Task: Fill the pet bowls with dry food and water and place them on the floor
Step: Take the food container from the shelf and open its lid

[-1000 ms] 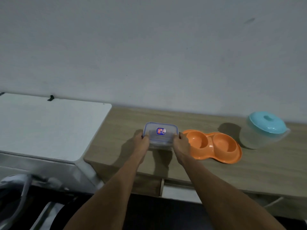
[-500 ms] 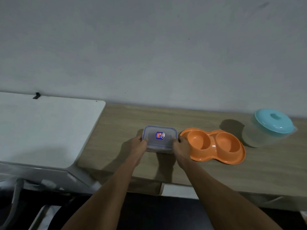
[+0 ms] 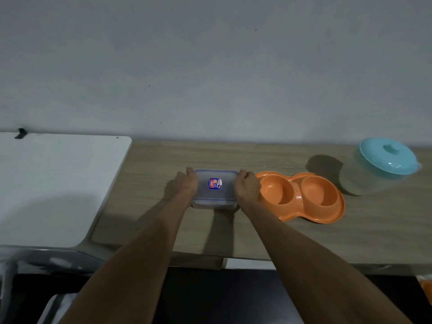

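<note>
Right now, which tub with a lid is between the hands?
The small clear box with the blue-edged lid, not the big jug with the teal lid standing alone.

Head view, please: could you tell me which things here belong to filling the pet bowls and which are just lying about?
For the job:
- clear lidded box, gripped at its ends by left hand and right hand
- orange double bowl, both wells empty
- jug with teal lid

Lying about:
- white surface beside the counter
</note>
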### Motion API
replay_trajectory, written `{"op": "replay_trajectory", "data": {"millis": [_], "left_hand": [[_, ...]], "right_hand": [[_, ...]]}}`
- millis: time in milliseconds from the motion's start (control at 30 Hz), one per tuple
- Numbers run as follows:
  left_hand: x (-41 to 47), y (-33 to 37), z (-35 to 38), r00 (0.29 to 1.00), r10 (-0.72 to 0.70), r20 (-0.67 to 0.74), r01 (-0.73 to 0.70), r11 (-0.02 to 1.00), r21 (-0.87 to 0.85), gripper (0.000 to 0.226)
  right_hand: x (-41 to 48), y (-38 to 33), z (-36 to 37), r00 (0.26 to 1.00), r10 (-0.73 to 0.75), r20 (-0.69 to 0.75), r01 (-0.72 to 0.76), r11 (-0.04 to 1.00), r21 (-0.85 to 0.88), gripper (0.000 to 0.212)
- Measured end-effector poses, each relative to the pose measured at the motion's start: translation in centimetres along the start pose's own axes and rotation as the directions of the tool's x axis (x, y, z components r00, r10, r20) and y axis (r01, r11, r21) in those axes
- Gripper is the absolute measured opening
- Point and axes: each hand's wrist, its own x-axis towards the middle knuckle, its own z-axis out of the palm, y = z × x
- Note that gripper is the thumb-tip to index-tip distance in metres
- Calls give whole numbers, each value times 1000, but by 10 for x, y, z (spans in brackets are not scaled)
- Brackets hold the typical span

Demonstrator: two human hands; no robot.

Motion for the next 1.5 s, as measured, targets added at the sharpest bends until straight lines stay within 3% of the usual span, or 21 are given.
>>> {"op": "replay_trajectory", "data": {"millis": [167,500,733,800,867,933,1000,1067,1133,1200,1333,1500], "left_hand": [[18,-5,10,992,76,-98,-55,978,202,76],[33,-4,7,994,92,-57,-78,975,210,73],[24,-7,1,973,135,-189,-94,973,211,76],[13,-1,-3,973,122,-194,-96,985,140,70],[1,2,-11,978,67,-197,-65,998,21,62],[-12,0,-17,967,17,-255,-39,996,-79,63],[-28,-9,-21,967,-85,-239,41,982,-183,74],[-32,-27,-8,979,-190,-73,157,935,-318,90],[-29,-39,10,962,-214,169,273,775,-570,102],[-13,-55,35,934,-195,301,354,635,-687,113],[-20,-45,35,927,-164,339,372,534,-759,76],[-21,-43,43,925,-172,339,379,492,-784,73]], "right_hand": [[10,1,14,1000,-2,-30,0,997,-82,39],[13,3,20,1000,-25,-2,24,987,-161,39],[9,-2,22,994,-96,-47,78,951,-298,35],[12,-4,23,977,-212,-33,176,881,-439,28],[21,-11,23,932,-358,58,316,724,-613,24],[32,-25,21,899,-408,158,404,634,-659,29],[40,-40,24,882,-394,260,464,625,-628,30],[46,-48,35,874,-322,364,483,656,-579,33],[45,-52,46,860,-244,449,481,685,-548,37],[43,-51,56,843,-223,489,491,690,-532,40],[41,-56,58,842,-154,518,481,648,-590,48],[47,-62,64,790,-26,613,487,634,-601,49]]}}
